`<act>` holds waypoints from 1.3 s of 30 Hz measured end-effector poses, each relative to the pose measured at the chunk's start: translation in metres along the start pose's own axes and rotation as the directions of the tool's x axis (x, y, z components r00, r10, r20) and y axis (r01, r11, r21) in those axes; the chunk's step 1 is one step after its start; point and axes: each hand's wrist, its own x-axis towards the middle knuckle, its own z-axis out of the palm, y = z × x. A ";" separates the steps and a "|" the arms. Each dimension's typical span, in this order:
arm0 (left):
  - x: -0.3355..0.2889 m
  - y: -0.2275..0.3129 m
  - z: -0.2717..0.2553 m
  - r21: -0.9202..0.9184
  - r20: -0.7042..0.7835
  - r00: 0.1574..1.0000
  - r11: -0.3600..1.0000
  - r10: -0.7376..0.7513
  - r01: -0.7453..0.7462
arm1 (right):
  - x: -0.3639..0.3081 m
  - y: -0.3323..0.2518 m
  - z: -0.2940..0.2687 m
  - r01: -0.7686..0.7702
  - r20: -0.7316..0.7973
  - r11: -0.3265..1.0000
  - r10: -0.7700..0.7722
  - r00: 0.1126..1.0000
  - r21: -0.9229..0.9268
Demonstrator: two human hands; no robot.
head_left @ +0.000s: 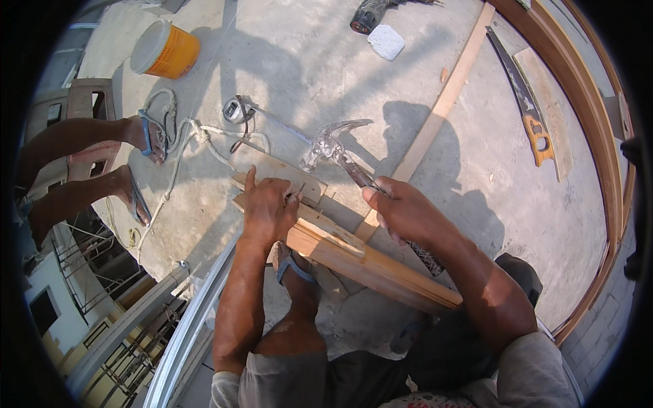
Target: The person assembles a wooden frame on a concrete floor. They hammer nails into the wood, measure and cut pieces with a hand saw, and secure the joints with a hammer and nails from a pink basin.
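My right hand (403,209) is wrapped round the handle of a claw hammer (331,146), its worn metal head raised above the wood. My left hand (266,207) rests on a wooden beam (367,262), fingers pinched on what looks like a thin nail (300,190); the fingers partly hide it. The beam runs slantwise from under that hand toward my right knee. A short flat board (282,168) lies just beyond my left fingers. A long wooden strip (435,119) reaches from the beam to the far side.
Another person's sandalled feet (139,132) stand at left beside a rope (165,194). A tape measure (237,110), an orange bucket (171,51), a power drill (369,16) and a handsaw (520,95) lie farther off. A metal rail (194,326) borders a drop at lower left.
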 end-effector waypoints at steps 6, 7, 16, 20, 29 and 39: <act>0.001 0.001 -0.002 -0.005 -0.016 1.000 1.000 0.011 -0.011 | 0.005 -0.004 -0.021 0.014 0.100 1.000 -0.016 0.995 0.023; 0.000 0.002 -0.002 -0.024 -0.014 1.000 1.000 0.008 -0.008 | 0.006 -0.004 -0.021 0.019 0.050 0.997 -0.023 0.998 0.079; 0.001 0.000 0.000 -0.007 0.001 1.000 1.000 -0.007 0.007 | 0.006 -0.003 -0.018 0.049 0.074 0.979 -0.035 0.997 -0.200; 0.000 0.001 0.000 0.013 -0.004 1.000 1.000 0.010 -0.010 | 0.004 -0.002 -0.021 -0.025 -0.173 0.999 0.031 0.984 0.036; 0.003 0.000 0.000 -0.013 0.000 1.000 1.000 -0.001 0.001 | 0.009 0.011 -0.007 0.088 -0.003 0.964 -0.092 0.996 -0.252; -0.084 0.031 -0.136 -0.861 -0.402 0.904 0.276 0.147 -0.428 | 0.002 0.014 -0.013 0.000 -0.119 0.993 0.014 0.993 0.115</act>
